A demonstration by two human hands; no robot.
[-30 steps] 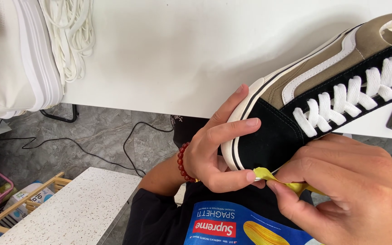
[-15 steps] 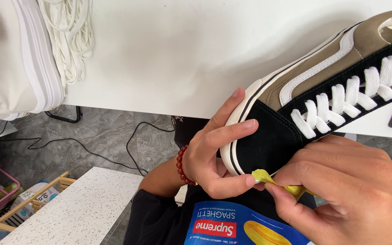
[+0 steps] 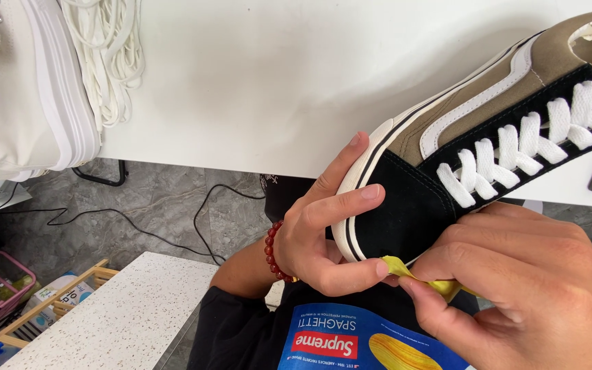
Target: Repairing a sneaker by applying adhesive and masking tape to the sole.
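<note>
A brown and black sneaker (image 3: 488, 144) is held at the right of the scene, over the near edge of a white table (image 3: 275, 75), toe pointing near-left and heel running up toward the far right. It is gripped at the toe by the left hand (image 3: 323, 233): the fingers are spread across the black toe cap and white rubber sidewall, and the thumb is curled under the sole edge, so the hand is closed firmly on the shoe. A red bead bracelet (image 3: 273, 250) is worn at that wrist. A small folded yellow cloth (image 3: 412, 274) is pinched between the thumb and fingertips of the right hand (image 3: 522, 288), whose fingers are drawn tightly together; the cloth is pressed against the white rubber edge at the toe, touching the left thumb.

The shoe is judged light but bulky, with soft canvas and suede uppers that would give under pressure and a stiff, smooth rubber sidewall that may be slippery. The firmest hold is judged to be around the toe cap and sole. The white laces (image 3: 536, 144) are threaded loosely.

At the far left a white shoe (image 3: 22, 89) and a heap of loose white laces (image 3: 107, 55) lie on the table.
</note>
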